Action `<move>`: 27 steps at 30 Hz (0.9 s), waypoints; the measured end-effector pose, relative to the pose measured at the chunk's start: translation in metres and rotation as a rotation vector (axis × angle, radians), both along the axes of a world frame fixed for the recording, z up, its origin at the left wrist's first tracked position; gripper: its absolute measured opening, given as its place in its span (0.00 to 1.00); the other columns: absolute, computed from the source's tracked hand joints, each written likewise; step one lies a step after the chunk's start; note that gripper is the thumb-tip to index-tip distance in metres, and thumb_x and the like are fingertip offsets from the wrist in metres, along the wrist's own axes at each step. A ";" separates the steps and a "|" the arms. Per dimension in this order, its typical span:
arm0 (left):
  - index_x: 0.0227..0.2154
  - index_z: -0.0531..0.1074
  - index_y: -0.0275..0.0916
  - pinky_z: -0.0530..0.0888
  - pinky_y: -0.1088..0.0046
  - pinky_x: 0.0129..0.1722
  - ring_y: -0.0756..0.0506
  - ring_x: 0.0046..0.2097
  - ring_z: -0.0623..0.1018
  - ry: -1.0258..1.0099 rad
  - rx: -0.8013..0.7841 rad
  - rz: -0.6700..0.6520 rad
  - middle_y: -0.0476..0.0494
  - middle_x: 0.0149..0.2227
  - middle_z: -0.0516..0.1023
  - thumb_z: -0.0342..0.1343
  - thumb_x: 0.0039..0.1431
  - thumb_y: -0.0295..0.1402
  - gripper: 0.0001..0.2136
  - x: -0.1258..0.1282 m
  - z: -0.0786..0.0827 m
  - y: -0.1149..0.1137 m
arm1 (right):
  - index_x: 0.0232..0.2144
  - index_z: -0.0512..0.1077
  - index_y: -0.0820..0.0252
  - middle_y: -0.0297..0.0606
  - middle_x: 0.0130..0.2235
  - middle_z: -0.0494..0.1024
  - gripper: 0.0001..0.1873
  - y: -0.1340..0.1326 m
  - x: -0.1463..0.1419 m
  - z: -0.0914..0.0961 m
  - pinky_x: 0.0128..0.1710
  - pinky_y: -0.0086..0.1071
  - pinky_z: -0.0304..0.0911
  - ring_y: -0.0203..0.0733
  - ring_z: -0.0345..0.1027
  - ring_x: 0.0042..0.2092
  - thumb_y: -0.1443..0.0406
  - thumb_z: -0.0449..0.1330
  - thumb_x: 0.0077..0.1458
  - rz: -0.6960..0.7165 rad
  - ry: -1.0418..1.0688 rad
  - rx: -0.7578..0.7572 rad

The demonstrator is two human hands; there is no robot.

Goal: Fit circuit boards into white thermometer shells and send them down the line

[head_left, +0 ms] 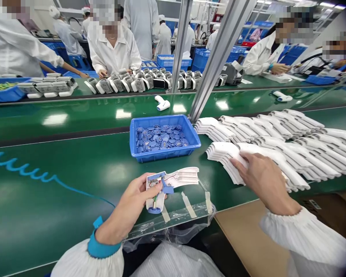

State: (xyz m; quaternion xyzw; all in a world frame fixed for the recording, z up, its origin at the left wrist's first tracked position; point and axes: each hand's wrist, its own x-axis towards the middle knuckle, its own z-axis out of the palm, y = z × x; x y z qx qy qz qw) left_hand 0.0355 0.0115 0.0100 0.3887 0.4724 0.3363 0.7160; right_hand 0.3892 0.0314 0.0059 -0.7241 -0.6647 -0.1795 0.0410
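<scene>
Fingers of the left hand (pixel 129 204) clenched, grasping an open white gun-shaped plastic housing (pixel 184 177) near its lower end, held above a green conveyor bench (pixel 46 204). Exposed inside the housing: thin wires (pixel 173 177) and a blue plastic part (pixel 167 189). Fingers of the right hand (pixel 265 181) extended, not clenched, lying on a nested stack of white plastic shells (pixel 223 159); whether they grip it cannot be told.

Head view, surroundings: a clear plastic sheet (pixel 173 219) with strips of tape (pixel 188 204) lies beneath the held housing, at the bench edge. A blue plastic tray (pixel 187 130) of blue discs (pixel 158 138) sits ahead of the left hand, just beside more rows of white shells (pixel 305 154). A blue wrist strap (pixel 103 246) circles the left wrist; a blue coiled cord (pixel 23 165) runs across the bench. Beyond an aluminium upright (pixel 219 57), co-workers in white coats stand at a far bench. One co-worker's hands (pixel 102 73) are at a row of grey-and-white assembled units (pixel 127 82).
</scene>
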 end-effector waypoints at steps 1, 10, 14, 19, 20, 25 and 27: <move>0.47 0.73 0.35 0.67 0.76 0.31 0.47 0.36 0.76 -0.014 -0.013 -0.002 0.39 0.39 0.80 0.63 0.59 0.43 0.19 0.000 0.000 0.000 | 0.41 0.75 0.64 0.49 0.31 0.77 0.27 -0.001 -0.001 0.000 0.30 0.39 0.58 0.51 0.69 0.31 0.48 0.48 0.67 0.007 0.028 0.043; 0.51 0.71 0.34 0.68 0.73 0.36 0.47 0.37 0.74 -0.014 0.066 -0.065 0.38 0.42 0.79 0.58 0.63 0.48 0.23 -0.008 -0.002 -0.002 | 0.52 0.70 0.60 0.48 0.47 0.79 0.17 -0.038 -0.085 0.025 0.48 0.44 0.63 0.51 0.72 0.48 0.60 0.61 0.63 0.591 0.147 0.347; 0.52 0.71 0.37 0.70 0.72 0.41 0.43 0.45 0.74 0.051 0.164 -0.057 0.39 0.46 0.76 0.62 0.58 0.47 0.24 -0.011 -0.007 -0.005 | 0.51 0.70 0.58 0.39 0.47 0.82 0.13 -0.046 -0.138 0.019 0.53 0.45 0.58 0.45 0.73 0.48 0.67 0.60 0.64 0.775 0.145 0.230; 0.45 0.73 0.36 0.69 0.72 0.37 0.45 0.39 0.73 0.238 0.302 -0.076 0.43 0.39 0.76 0.63 0.58 0.43 0.18 -0.013 -0.010 -0.008 | 0.53 0.70 0.64 0.45 0.46 0.81 0.20 -0.036 -0.163 0.001 0.47 0.43 0.65 0.49 0.75 0.46 0.56 0.59 0.64 0.737 0.324 -0.009; 0.46 0.73 0.37 0.69 0.73 0.37 0.45 0.39 0.73 0.250 0.329 -0.093 0.44 0.39 0.76 0.62 0.58 0.44 0.18 -0.014 -0.011 -0.009 | 0.51 0.72 0.62 0.43 0.44 0.81 0.20 -0.033 -0.163 0.001 0.43 0.41 0.67 0.48 0.75 0.43 0.55 0.60 0.63 0.704 0.405 -0.109; 0.48 0.73 0.41 0.68 0.73 0.36 0.47 0.37 0.73 0.420 0.416 -0.166 0.47 0.38 0.77 0.59 0.61 0.41 0.15 -0.019 -0.010 -0.013 | 0.47 0.74 0.52 0.34 0.41 0.81 0.12 -0.027 -0.157 0.015 0.35 0.33 0.67 0.42 0.75 0.39 0.58 0.60 0.62 0.520 0.761 -0.531; 0.48 0.73 0.42 0.69 0.73 0.38 0.46 0.39 0.73 0.421 0.447 -0.165 0.48 0.40 0.78 0.59 0.62 0.39 0.14 -0.021 -0.010 -0.014 | 0.45 0.75 0.51 0.31 0.35 0.80 0.11 -0.027 -0.154 0.019 0.30 0.31 0.63 0.40 0.73 0.34 0.57 0.58 0.64 0.527 0.819 -0.675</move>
